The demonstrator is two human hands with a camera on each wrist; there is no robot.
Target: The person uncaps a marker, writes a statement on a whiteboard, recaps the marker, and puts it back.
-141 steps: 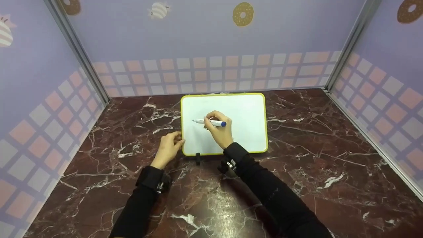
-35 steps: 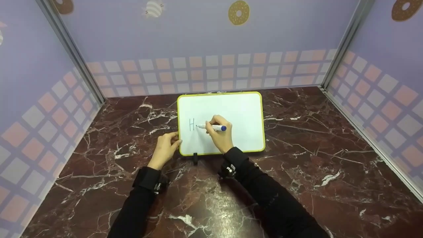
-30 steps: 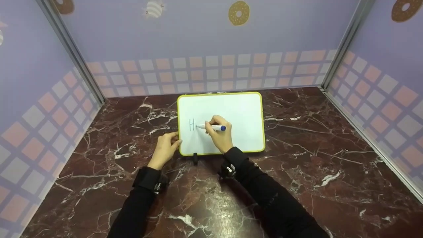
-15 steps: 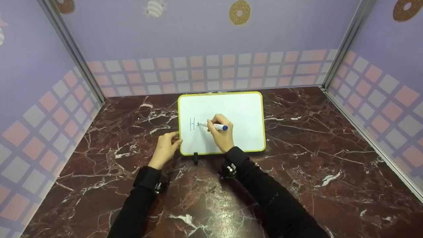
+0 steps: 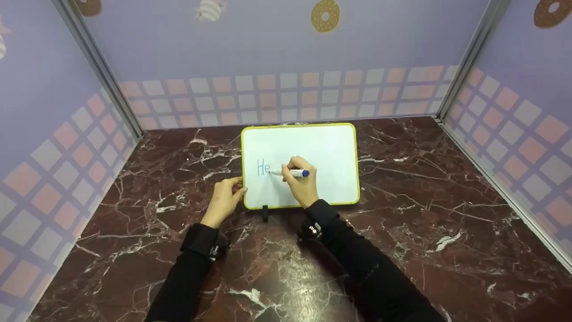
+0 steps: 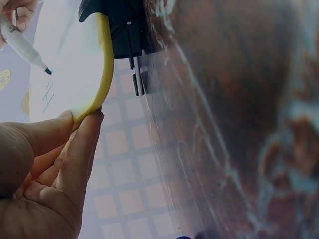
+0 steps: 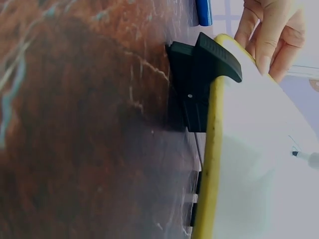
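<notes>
A small whiteboard (image 5: 330, 156) with a yellow frame leans back on a black stand (image 7: 199, 84), whose hooked clip grips the lower edge. My left hand (image 5: 225, 199) pinches the board's left edge, thumb on the front and fingers behind, as the left wrist view shows. Between thumb and fingers my right hand (image 5: 303, 181) holds a whiteboard marker (image 5: 296, 173) with a white barrel and blue rear end. Its dark tip (image 6: 48, 71) is right at the board surface, beside the blue handwritten letters "He" (image 5: 263, 167). The right hand covers part of the board's middle.
The board stands on a dark red marbled tabletop (image 5: 134, 201). Behind it rises a lilac wall (image 5: 268, 49) with a checked band, and side walls flank the table. A blue cylindrical thing (image 7: 203, 12) shows behind the board in the right wrist view.
The board was bare at first; an "H" and then an "e" have appeared. My right hand has moved slightly right with the marker. The left hand keeps its hold on the edge.
</notes>
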